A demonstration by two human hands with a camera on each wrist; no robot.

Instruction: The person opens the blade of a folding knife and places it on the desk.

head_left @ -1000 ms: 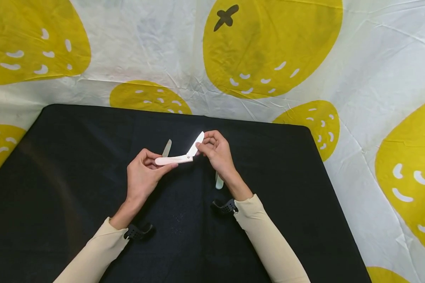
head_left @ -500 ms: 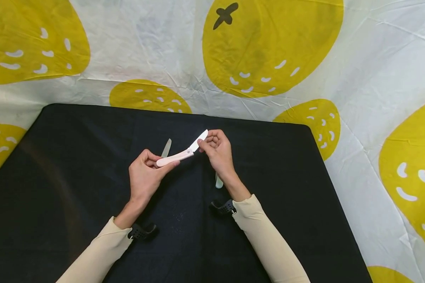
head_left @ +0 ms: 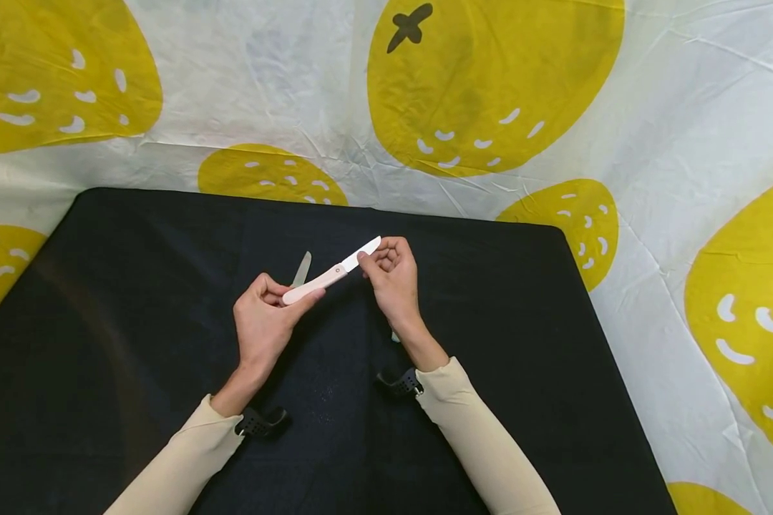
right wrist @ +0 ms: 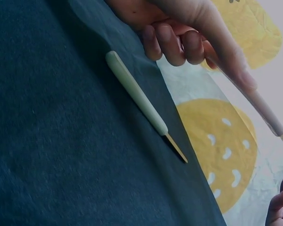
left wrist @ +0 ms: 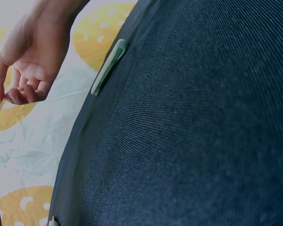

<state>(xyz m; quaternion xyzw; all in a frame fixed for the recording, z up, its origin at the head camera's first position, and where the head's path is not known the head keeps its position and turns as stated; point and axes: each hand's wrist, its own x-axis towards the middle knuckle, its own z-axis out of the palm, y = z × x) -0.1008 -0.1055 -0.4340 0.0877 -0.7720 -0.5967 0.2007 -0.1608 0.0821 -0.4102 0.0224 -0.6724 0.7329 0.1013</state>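
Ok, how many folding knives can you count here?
3: a pink knife held in the left hand and right hand; a pale knife, blade showing, on the black cloth beyond the left hand; a green knife, seemingly folded, partly behind the right wrist. Arms may hide more.

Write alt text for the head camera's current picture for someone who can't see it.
A person holds an opened pale pink folding knife: the left hand grips its handle, the right hand pinches its shiny blade. A second, greyish blade shows beyond the left hand, over a black cloth, before a white fabric backdrop with yellow shapes.
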